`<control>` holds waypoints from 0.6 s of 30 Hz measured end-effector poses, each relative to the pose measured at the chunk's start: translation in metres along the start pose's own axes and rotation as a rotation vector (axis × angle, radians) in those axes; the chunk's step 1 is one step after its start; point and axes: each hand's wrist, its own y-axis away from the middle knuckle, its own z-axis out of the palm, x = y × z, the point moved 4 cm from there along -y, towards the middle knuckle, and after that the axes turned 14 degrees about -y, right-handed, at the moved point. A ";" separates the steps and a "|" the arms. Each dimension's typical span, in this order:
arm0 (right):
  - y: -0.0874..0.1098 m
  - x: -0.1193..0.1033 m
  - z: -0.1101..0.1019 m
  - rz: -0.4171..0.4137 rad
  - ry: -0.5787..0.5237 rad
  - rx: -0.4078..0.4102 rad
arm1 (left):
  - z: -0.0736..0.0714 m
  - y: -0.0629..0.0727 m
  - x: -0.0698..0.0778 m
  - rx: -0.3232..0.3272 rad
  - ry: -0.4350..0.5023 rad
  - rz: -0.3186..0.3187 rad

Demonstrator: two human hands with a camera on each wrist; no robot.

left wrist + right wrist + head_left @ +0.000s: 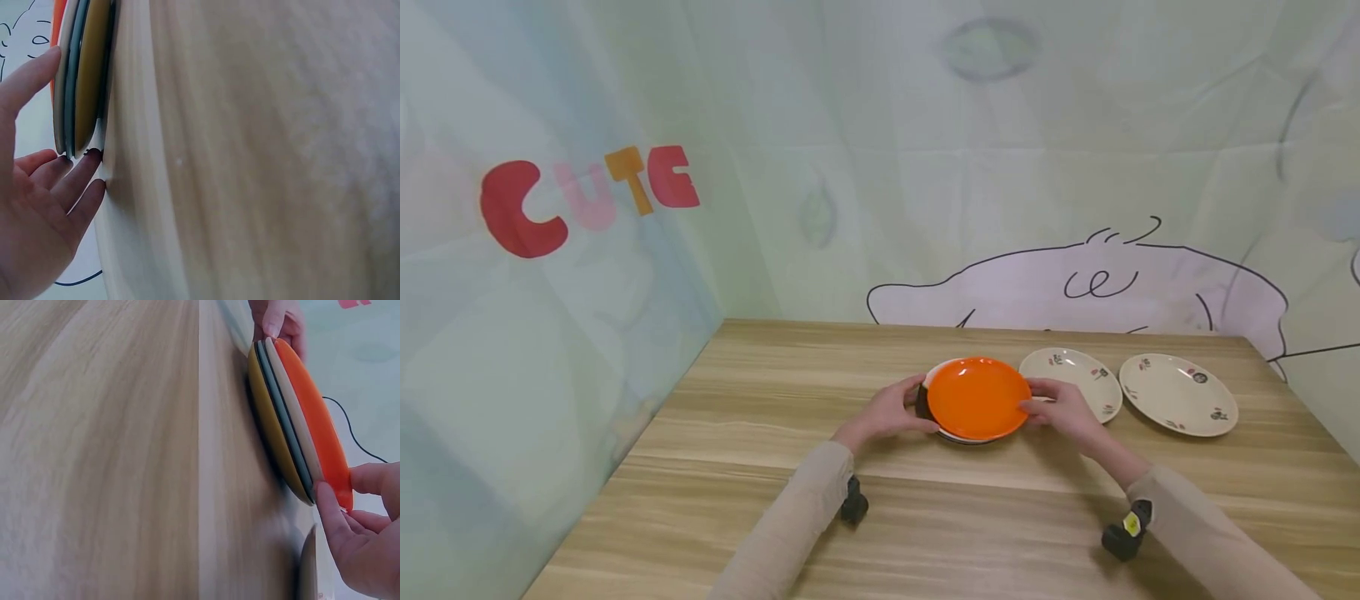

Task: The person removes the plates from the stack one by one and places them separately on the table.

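Note:
An orange plate (979, 398) tops a stack of plates. Below it the right wrist view shows a cream plate (290, 403), a grey-green plate (284, 419) and a mustard-yellow plate (269, 406). My left hand (891, 411) lies round the stack's left side. Its thumb touches the rims, and its loosely spread fingers (81, 175) reach the lower edges. At the right edge, my right hand (1063, 410) pinches the orange plate's rim between thumb and fingers. Part of the stack's underside is hidden.
Right of the stack, a cream plate with small printed pictures (1086, 379) lies partly behind my right hand. A similar printed plate (1180, 396) lies farther right. All rest on a wood-grain table (970, 533), with a printed curtain (820, 167) behind and at the left.

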 end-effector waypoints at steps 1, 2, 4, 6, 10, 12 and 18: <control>0.001 -0.001 -0.001 -0.004 0.003 -0.004 | 0.000 0.000 0.000 0.001 0.000 0.000; 0.001 -0.002 -0.001 -0.006 0.005 -0.006 | 0.000 0.000 0.000 0.002 -0.001 -0.001; 0.002 -0.003 -0.003 -0.006 0.003 -0.008 | 0.001 0.000 0.000 0.005 -0.001 0.001; 0.003 -0.006 -0.003 -0.010 0.003 -0.009 | 0.001 0.000 0.000 0.006 0.000 0.004; 0.004 -0.008 -0.005 -0.001 -0.009 0.000 | 0.002 -0.001 0.000 0.005 -0.003 -0.001; 0.005 -0.009 -0.006 -0.001 -0.013 0.006 | 0.002 -0.001 0.000 0.004 -0.002 0.003; 0.008 -0.008 -0.014 0.008 -0.040 0.048 | 0.002 -0.001 0.000 0.020 0.013 0.042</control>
